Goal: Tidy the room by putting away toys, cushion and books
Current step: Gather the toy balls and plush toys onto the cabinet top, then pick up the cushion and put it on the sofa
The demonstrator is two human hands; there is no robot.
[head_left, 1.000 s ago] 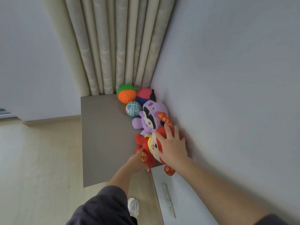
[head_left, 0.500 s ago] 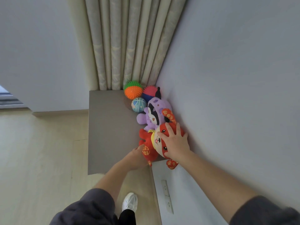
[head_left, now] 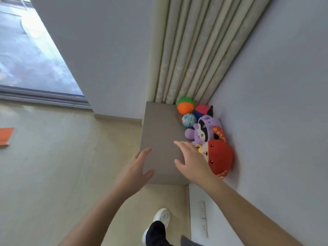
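Our left grip [head_left: 136, 167] is open, fingers spread and holding nothing, over the front left edge of the tabletop [head_left: 159, 128]. Our right grip [head_left: 191, 162] is open too, fingers stretched flat above the tabletop, empty, just beside the red plush [head_left: 221, 157]. We cannot tell whether its edge touches the toy.

The toys sit in a row along the right side of the tabletop, against the wall [head_left: 275, 103]. The red plush is nearest us, leaning on the wall, face turned towards our right grip. Behind it, touching it, is the purple plush [head_left: 204, 130]. Just past that lies the blue ball [head_left: 188, 120]. In the far corner, at the foot of the curtain [head_left: 186, 59], are the orange ball [head_left: 185, 107], green on top, and the pink ball [head_left: 202, 110], close together.

To the left is pale floor [head_left: 53, 166] with an orange sheet [head_left: 6, 137] at the frame's edge, and a window [head_left: 26, 50] above it. Below the tabletop we see our white shoe [head_left: 161, 217] and a socket [head_left: 203, 217] on the wall.
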